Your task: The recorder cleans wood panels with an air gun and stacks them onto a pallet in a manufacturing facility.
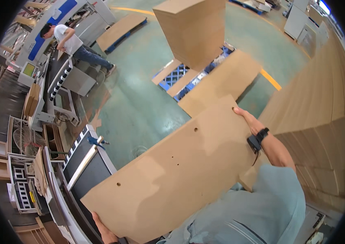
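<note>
A long tan board (168,175) with a few round holes and small dark dots in its face lies slanted across my front, held off the floor. Its lower left end is in my left hand (102,228), which is partly cut off by the edge of the board. At the upper right end, my right hand (243,116) grips the corner, thumb over the face beside a hole, the other fingers hidden beneath. A black strap with a small black box (254,143) sits on my right wrist.
Left of me stands a conveyor (91,173) with a blue-handled tool (96,141) on it. Ahead, a tall brown stack (194,34) rests on a blue pallet (176,77), beside a low brown stack (221,81). High stacked sheets (319,110) rise at right. A person (72,42) works at a machine.
</note>
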The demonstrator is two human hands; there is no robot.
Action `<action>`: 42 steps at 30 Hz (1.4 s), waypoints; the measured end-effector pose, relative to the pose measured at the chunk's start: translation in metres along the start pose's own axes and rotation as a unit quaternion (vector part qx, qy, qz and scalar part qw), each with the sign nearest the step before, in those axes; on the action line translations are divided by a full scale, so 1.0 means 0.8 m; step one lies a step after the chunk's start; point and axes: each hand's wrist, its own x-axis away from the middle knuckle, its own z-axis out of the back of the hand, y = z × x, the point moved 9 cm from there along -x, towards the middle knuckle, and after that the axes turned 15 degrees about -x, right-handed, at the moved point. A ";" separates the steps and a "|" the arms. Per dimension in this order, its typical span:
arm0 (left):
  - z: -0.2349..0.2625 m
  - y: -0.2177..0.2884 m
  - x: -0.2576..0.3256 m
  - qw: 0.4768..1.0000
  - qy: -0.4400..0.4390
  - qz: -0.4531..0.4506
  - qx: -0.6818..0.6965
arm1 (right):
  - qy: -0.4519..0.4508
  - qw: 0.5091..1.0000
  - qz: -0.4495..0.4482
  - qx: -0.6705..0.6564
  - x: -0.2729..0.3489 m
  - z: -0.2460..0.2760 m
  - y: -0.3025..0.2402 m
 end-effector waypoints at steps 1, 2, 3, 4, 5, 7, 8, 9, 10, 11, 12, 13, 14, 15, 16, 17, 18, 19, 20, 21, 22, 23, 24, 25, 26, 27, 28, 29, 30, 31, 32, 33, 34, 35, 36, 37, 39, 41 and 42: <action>-0.013 0.012 -0.023 1.000 -0.015 -0.015 0.002 | 0.010 0.999 0.004 -0.030 -0.003 0.006 -0.014; -0.023 0.024 -0.042 0.999 -0.025 -0.031 0.003 | 0.018 0.998 0.005 -0.061 -0.010 0.011 -0.025; -0.035 0.037 -0.067 0.999 -0.028 -0.036 0.007 | 0.015 0.998 0.010 -0.058 -0.011 0.018 -0.039; -0.054 0.048 -0.092 0.998 -0.061 -0.032 0.006 | 0.029 0.997 0.039 -0.059 -0.013 0.029 -0.059; -0.075 0.058 -0.117 0.995 -0.095 -0.027 0.004 | 0.046 0.995 0.067 -0.061 -0.013 0.040 -0.077; -0.117 0.087 -0.166 0.994 -0.099 -0.033 -0.019 | 0.053 0.991 0.093 -0.079 -0.022 0.060 -0.104; -0.139 0.100 -0.195 0.993 -0.100 -0.037 -0.042 | 0.060 0.987 0.116 -0.097 -0.029 0.067 -0.120; -0.156 0.112 -0.225 0.993 -0.102 -0.035 -0.042 | 0.063 0.986 0.116 -0.097 -0.034 0.071 -0.129; -0.176 0.123 -0.256 0.991 -0.115 -0.035 -0.048 | 0.086 0.983 0.129 -0.100 -0.036 0.077 -0.140; -0.201 0.134 -0.284 0.990 -0.129 -0.036 -0.052 | 0.108 0.979 0.142 -0.100 -0.038 0.083 -0.158; -0.227 0.145 -0.306 0.990 -0.131 -0.031 -0.050 | 0.113 0.979 0.142 -0.097 -0.038 0.086 -0.169; -0.261 0.159 -0.326 0.985 -0.158 -0.038 -0.058 | 0.133 0.970 0.177 -0.103 -0.033 0.093 -0.184; -0.292 0.173 -0.348 0.979 -0.185 -0.046 -0.066 | 0.153 0.959 0.211 -0.109 -0.031 0.099 -0.199; -0.310 0.183 -0.367 0.979 -0.185 -0.040 -0.069 | 0.158 0.959 0.207 -0.111 -0.027 0.103 -0.204; -0.329 0.188 -0.387 0.977 -0.198 -0.022 -0.075 | 0.175 0.956 0.199 -0.121 -0.022 0.109 -0.209; -0.351 0.191 -0.408 0.974 -0.215 -0.005 -0.076 | 0.193 0.953 0.197 -0.128 -0.018 0.112 -0.215; -0.380 0.204 -0.425 0.973 -0.219 -0.004 -0.076 | 0.196 0.951 0.199 -0.128 -0.018 0.115 -0.225; -0.413 0.217 -0.437 0.969 -0.233 -0.008 -0.084 | 0.214 0.941 0.231 -0.124 -0.013 0.120 -0.238; -0.445 0.228 -0.452 0.964 -0.249 -0.010 -0.091 | 0.234 0.928 0.263 -0.119 -0.007 0.126 -0.253; -0.473 0.238 -0.468 0.963 -0.254 -0.008 -0.092 | 0.239 0.926 0.265 -0.120 -0.004 0.131 -0.262; -0.502 0.247 -0.482 0.959 -0.266 -0.004 -0.100 | 0.241 0.923 0.267 -0.139 -0.001 0.137 -0.271; -0.533 0.251 -0.496 0.952 -0.283 0.002 -0.113 | 0.248 0.917 0.270 -0.160 0.002 0.145 -0.275; -0.561 0.257 -0.506 0.949 -0.291 0.006 -0.118 | 0.256 0.913 0.273 -0.165 0.000 0.151 -0.281; -0.591 0.265 -0.511 0.946 -0.305 0.007 -0.114 | 0.262 0.907 0.285 -0.166 -0.001 0.157 -0.291; -0.626 0.275 -0.519 0.942 -0.318 0.005 -0.110 | 0.267 0.901 0.298 -0.168 -0.006 0.165 -0.307; -0.656 0.279 -0.535 0.939 -0.325 0.007 -0.116 | 0.273 0.897 0.300 -0.174 -0.014 0.175 -0.320; -0.684 0.281 -0.555 0.935 -0.335 0.013 -0.116 | 0.272 0.899 0.288 -0.186 -0.026 0.184 -0.332; -0.722 0.285 -0.568 0.931 -0.346 0.019 -0.115 | 0.271 0.900 0.278 -0.198 -0.039 0.195 -0.349; -0.755 0.289 -0.579 0.929 -0.349 0.024 -0.122 | 0.278 0.897 0.277 -0.203 -0.052 0.214 -0.364; -0.786 0.294 -0.590 0.930 -0.339 0.013 -0.144 | 0.287 0.894 0.296 -0.177 -0.064 0.237 -0.381; -0.823 0.300 -0.603 0.931 -0.325 0.000 -0.164 | 0.293 0.892 0.312 -0.147 -0.082 0.258 -0.412; -0.842 0.308 -0.611 0.931 -0.318 0.016 -0.179 | 0.304 0.893 0.294 -0.156 -0.088 0.258 -0.434; -0.858 0.316 -0.628 0.931 -0.303 0.028 -0.202 | 0.322 0.898 0.239 -0.183 -0.102 0.262 -0.458; -0.870 0.325 -0.632 0.931 -0.288 0.040 -0.222 | 0.339 0.900 0.184 -0.206 -0.107 0.262 -0.477; -0.903 0.332 -0.633 0.929 -0.285 0.049 -0.229 | 0.345 0.898 0.175 -0.210 -0.122 0.277 -0.499; -0.936 0.342 -0.629 0.930 -0.291 0.047 -0.221 | 0.334 0.900 0.199 -0.196 -0.136 0.291 -0.527; -0.964 0.346 -0.622 0.931 -0.287 0.060 -0.216 | 0.330 0.904 0.206 -0.178 -0.143 0.305 -0.565; -0.987 0.357 -0.628 0.932 -0.281 0.067 -0.220 | 0.329 0.913 0.180 -0.158 -0.162 0.311 -0.607; -0.999 0.369 -0.629 0.935 -0.274 0.066 -0.216 | 0.323 0.917 0.177 -0.154 -0.176 0.310 -0.632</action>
